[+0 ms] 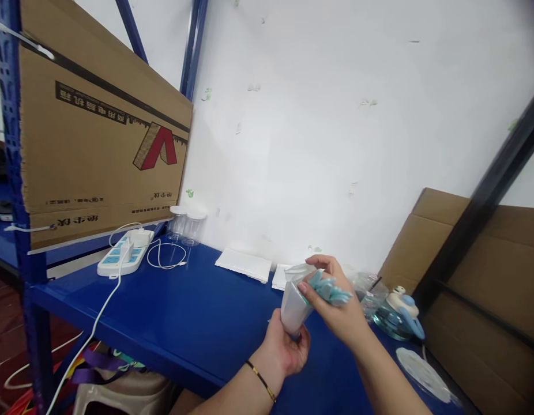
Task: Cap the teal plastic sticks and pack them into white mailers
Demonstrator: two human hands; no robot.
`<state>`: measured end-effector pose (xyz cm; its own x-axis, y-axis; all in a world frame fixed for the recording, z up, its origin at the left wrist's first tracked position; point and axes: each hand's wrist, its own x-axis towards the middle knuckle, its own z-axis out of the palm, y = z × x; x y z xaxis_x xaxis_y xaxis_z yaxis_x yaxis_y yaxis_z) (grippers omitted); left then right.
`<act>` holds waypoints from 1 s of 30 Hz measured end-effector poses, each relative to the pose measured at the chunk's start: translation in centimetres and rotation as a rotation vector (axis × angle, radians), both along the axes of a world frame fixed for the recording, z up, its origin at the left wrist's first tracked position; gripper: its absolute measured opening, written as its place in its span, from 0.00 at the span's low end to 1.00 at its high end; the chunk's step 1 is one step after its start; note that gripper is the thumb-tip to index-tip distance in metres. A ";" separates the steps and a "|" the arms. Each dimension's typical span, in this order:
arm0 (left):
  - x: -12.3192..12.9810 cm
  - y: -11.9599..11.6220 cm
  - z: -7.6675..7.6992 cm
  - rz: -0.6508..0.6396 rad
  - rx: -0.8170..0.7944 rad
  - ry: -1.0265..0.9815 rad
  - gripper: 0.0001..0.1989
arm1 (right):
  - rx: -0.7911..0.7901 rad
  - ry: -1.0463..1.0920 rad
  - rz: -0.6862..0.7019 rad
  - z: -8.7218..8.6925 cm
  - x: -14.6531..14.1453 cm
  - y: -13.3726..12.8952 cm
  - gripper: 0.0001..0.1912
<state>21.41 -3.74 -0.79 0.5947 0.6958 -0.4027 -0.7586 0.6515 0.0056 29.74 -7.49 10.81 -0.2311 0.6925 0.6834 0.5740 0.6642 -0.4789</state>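
My left hand (pixel 286 349) is wrapped round the lower part of a white translucent container (pixel 293 311), held tilted above the table. Its top end looks open, with a clear flap or lid (pixel 298 271) beside it. My right hand (pixel 345 314) is closed round a bunch of thin light-teal plastic pieces (pixel 334 290), their exact kind too small to make out. The thumb and fingers of that hand are at the container's upper end. Whether any pieces are inside the container is hidden by its cloudy wall.
On the blue table (pixel 163 311) lie white packets (pixel 243 265) by the wall. A power strip (pixel 124 253) with cables and two clear jars (pixel 193 227) stand left. Plastic cups (pixel 368 288), a teal-and-white bottle (pixel 397 317) and a clear lid (pixel 422 374) are right. Cardboard flanks both sides.
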 end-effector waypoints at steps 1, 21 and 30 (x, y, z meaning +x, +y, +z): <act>-0.1 0.0 0.0 -0.027 -0.027 -0.012 0.13 | -0.001 -0.053 -0.002 0.1 0.1 0.1 0.08; -1.0 -0.9 1.6 -0.104 -0.170 -0.055 0.22 | -0.089 -0.214 0.039 1.4 1.0 0.4 0.07; -1.0 -1.1 -1.6 0.036 -0.057 0.128 0.46 | 0.125 -0.242 -0.285 4.2 3.2 1.3 0.10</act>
<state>20.45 -4.79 -2.40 0.5115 0.6895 -0.5127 -0.7767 0.6263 0.0674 32.91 -6.21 14.99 -0.2062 0.6673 0.7157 0.8306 0.5060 -0.2326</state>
